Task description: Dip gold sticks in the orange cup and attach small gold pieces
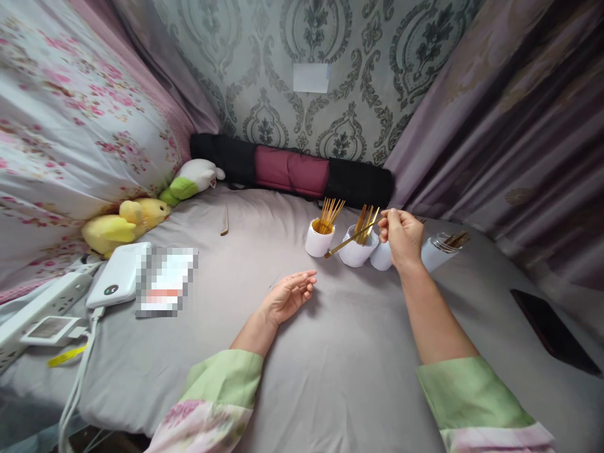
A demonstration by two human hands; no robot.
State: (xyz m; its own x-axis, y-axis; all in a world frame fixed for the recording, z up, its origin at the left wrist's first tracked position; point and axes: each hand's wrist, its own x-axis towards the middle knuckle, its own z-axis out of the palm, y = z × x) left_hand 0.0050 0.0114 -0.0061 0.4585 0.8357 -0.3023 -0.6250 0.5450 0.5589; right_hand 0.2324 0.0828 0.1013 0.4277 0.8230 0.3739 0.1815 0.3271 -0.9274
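Note:
My right hand (401,236) is closed in a pinch on a thin gold utensil (349,242) that slants down and left, its lower tip near a white cup (318,240) full of gold sticks. The utensil crosses over a second white cup (357,251) holding more gold pieces. A third cup (381,257) sits partly hidden behind my right hand, and a fourth cup (436,250) lies tipped to the right of it. My left hand (289,296) rests palm up on the grey sheet (302,352), fingers loosely spread, holding nothing.
One gold utensil (225,223) lies alone on the sheet at the back left. A white power bank (119,275), power strip (42,302) and cables sit at the left with yellow plush toys (125,221). A dark phone (552,330) lies at right. A black-and-maroon bolster (290,171) lines the wall.

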